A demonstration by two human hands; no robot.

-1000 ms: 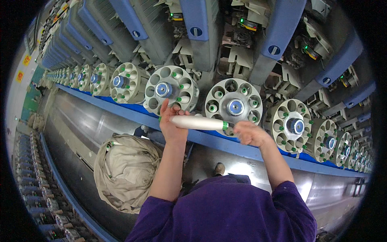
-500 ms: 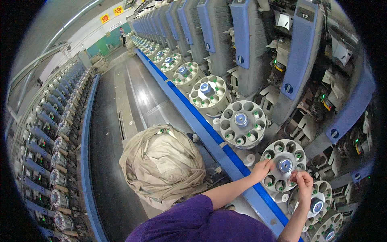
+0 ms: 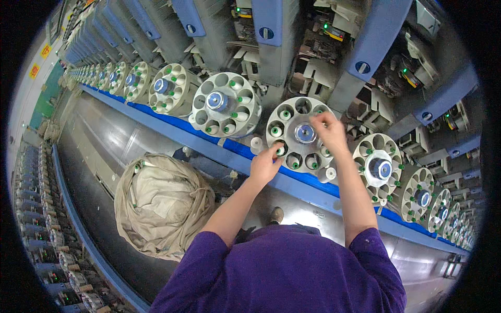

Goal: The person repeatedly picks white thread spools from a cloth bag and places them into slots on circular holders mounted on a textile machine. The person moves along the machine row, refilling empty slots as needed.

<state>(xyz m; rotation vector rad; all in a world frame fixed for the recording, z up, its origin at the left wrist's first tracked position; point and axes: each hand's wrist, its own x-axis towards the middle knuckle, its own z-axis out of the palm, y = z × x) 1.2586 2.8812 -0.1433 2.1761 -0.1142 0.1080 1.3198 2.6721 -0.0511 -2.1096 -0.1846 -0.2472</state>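
A round cream magazine with a ring of pockets stands in front of me, a blue-capped hub at its middle. Several pockets hold white yarn bobbins with green tips. At its near left pocket, my left hand has its thumb and fingers closed on the green-tipped end of a yarn bobbin. Over the far right side of the magazine is my right hand, slightly blurred. Its fingers are pinched together just beside the hub, and whatever lies between them is too small to make out.
Similar magazines line the blue rail on both sides, below blue-and-grey machine columns. A large cloth-covered bundle with a few bobbins on top stands at my left. White spools sit by the rail. Another machine row runs along the far left.
My view has swung to the right. The left hand has moved from beside the hub to a near left pocket. My right hand has shifted to the far right side of the magazine.
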